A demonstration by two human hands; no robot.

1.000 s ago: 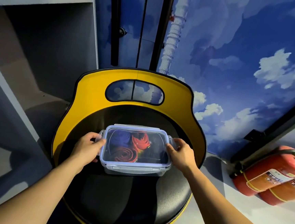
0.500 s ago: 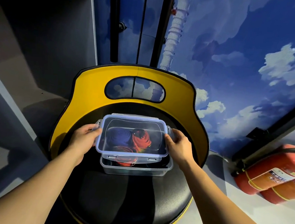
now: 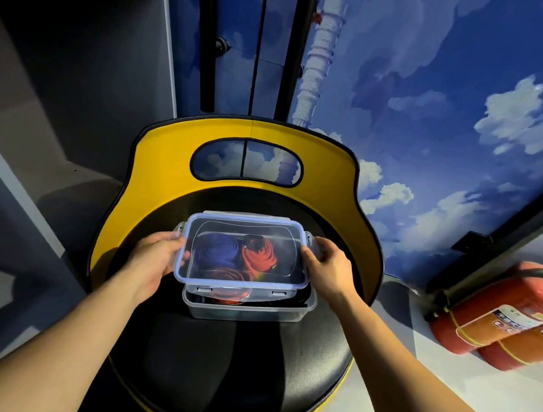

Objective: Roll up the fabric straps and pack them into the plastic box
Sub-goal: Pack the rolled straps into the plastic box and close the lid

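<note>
Both hands — left [image 3: 155,258], right [image 3: 330,270] — grip the lid [image 3: 243,252] by its ends, just above the box [image 3: 248,309]; rolled straps [image 3: 236,258] lie beneath it. Keep it level — align corners, then press.

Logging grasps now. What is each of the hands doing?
Left hand: grips the lid's left end.
Right hand: grips the lid's right end.
</note>
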